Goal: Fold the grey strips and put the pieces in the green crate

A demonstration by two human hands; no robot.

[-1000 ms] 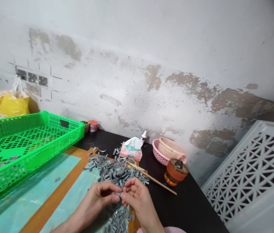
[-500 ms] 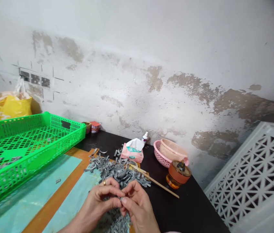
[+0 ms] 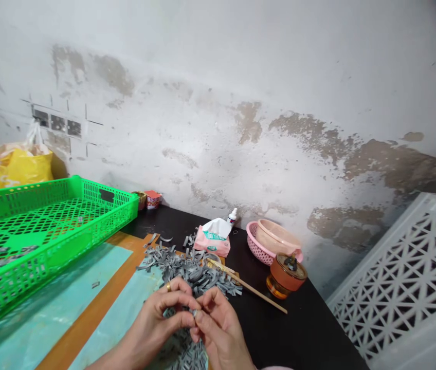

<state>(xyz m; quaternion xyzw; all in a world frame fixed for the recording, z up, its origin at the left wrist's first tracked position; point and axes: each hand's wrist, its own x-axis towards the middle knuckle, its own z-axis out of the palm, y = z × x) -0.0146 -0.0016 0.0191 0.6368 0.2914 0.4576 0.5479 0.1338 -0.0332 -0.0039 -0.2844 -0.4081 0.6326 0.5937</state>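
Thumb and fingertips of my left hand (image 3: 171, 308), which wears a gold ring, pinch a small grey strip (image 3: 195, 312). My right hand (image 3: 220, 324) meets it fingertip to fingertip, closed on the same strip; most of the strip is hidden by the fingers. Just beyond my hands lies a loose pile of grey strips (image 3: 179, 267). Below them, partly covered by my hands, is a heap of small short grey pieces (image 3: 189, 354). A thin wooden stick (image 3: 264, 295) with a yellowish end rests slantwise beside the strips.
On the left stands a green crate (image 3: 87, 226) with grey pieces inside. A tissue pack (image 3: 212, 245), white bottle (image 3: 232, 216), pink basket (image 3: 256, 245) and amber jar (image 3: 285, 275) stand along the back. A white lattice panel (image 3: 411, 277) is at right, a yellow bag (image 3: 25, 167) far left.
My hands stay together on the small grey strip, with only slight finger movement. The whole view has shifted a little.
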